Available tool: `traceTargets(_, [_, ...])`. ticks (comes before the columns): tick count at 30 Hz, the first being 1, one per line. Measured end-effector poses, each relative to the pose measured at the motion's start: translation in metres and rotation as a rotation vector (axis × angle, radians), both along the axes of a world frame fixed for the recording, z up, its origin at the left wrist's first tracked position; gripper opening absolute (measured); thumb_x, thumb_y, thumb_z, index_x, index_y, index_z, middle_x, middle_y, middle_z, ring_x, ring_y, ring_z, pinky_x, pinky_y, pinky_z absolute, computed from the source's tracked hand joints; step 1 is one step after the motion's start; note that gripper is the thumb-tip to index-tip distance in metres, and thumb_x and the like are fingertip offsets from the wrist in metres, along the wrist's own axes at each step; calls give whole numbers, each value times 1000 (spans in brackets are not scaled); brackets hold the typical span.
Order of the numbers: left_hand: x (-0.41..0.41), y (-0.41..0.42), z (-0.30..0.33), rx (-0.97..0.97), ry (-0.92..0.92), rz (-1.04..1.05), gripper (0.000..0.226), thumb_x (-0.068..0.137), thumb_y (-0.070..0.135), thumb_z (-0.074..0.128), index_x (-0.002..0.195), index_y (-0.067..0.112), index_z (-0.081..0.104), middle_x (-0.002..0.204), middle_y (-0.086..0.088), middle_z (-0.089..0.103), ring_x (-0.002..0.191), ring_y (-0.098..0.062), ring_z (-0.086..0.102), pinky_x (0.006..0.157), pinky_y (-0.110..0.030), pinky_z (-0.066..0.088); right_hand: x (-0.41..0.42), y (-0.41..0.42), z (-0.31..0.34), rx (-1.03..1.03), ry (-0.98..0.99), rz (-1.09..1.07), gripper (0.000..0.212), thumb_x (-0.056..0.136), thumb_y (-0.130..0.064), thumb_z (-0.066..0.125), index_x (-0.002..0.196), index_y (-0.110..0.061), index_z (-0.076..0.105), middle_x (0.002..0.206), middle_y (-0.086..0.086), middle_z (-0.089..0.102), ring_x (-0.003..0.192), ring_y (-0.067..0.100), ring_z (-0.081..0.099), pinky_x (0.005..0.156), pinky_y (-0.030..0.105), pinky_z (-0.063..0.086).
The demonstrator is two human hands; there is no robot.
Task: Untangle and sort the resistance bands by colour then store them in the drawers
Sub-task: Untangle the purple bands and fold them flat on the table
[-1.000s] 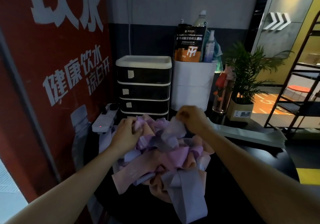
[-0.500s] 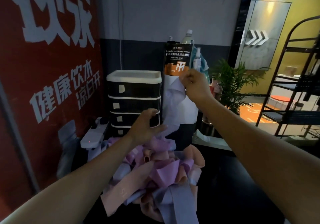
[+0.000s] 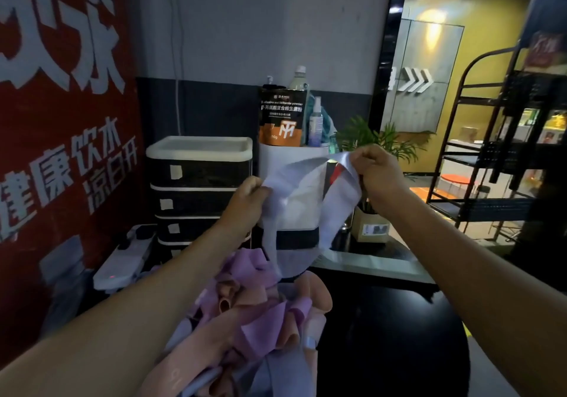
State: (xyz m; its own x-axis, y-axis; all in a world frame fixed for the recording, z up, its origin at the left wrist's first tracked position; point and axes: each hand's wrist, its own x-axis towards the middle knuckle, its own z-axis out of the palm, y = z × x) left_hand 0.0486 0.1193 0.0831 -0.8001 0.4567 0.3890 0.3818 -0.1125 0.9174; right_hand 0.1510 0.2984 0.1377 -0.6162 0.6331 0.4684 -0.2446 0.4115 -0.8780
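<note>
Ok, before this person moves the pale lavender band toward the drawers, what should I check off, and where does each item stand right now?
1. Left hand grips the lavender band: ok.
2. Right hand pinches its other end: ok.
3. Band free of the pile: cannot tell; its loop hangs down to the heap.
4. A drawer open in the drawer unit: not ok, all the visible ones look shut.
5. Drawer labels readable for colour: cannot tell.

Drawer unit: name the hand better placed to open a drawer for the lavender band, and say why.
Left. The left hand grips the lavender band directly in front of the drawer unit; the right hand holds the band's other end farther away, near the plant. Either must first let go.
</note>
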Motion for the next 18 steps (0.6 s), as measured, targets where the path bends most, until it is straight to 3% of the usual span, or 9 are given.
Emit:
traceTargets(2, [6,1,3,100,-107,-41,24,96,11,44,73,14,51,71,1,51,64,-9,49,56,-21,40,4,7,-12,-93,-57,89,25,94,-5,48,71,-13,54,71,7,52,61,19,46,51,21,36])
traceTargets(5, [9,2,2,66,-148,-120,19,93,17,54,75,14,61,70,3,62,64,-6,58,57,-14,46,11,12,-22,-110,-177,125,20,94,-6,49,77,-8,58,74,9,55,65,18,50,52,19,41])
traceTargets(8, [6,3,-6,-1,-158,-132,13,91,16,57,81,11,62,78,-4,62,73,-14,56,67,-20,46,21,17,-35,-36,-292,200,26,95,-22,52,82,-3,63,82,20,60,76,24,54,68,29,43])
traceTargets(10, [4,4,-9,43,-201,-110,14,93,14,54,80,12,61,74,-1,62,70,-11,55,63,-16,47,32,20,-42,78,-359,276,32,91,-30,57,89,1,63,85,25,60,74,19,54,68,29,42])
traceTargets(13, [1,3,-8,115,-246,-81,19,96,14,49,79,14,59,60,7,63,62,-7,56,54,-14,47,46,28,-47,225,-450,332,28,75,-17,75,95,-6,59,78,14,52,59,7,50,57,17,39])
traceTargets(15, [2,4,-8,83,-227,-96,20,97,16,47,80,15,57,68,3,61,66,-9,55,58,-16,47,49,33,-50,289,-475,317,37,68,-11,81,96,-8,58,79,11,53,69,15,51,62,19,41])
traceTargets(18, [14,16,-8,-13,-140,-104,20,97,18,46,80,15,57,76,-1,54,68,-7,51,54,-9,45,50,31,-59,316,-459,302,27,71,-9,79,90,-7,60,83,13,58,72,19,54,61,17,44])
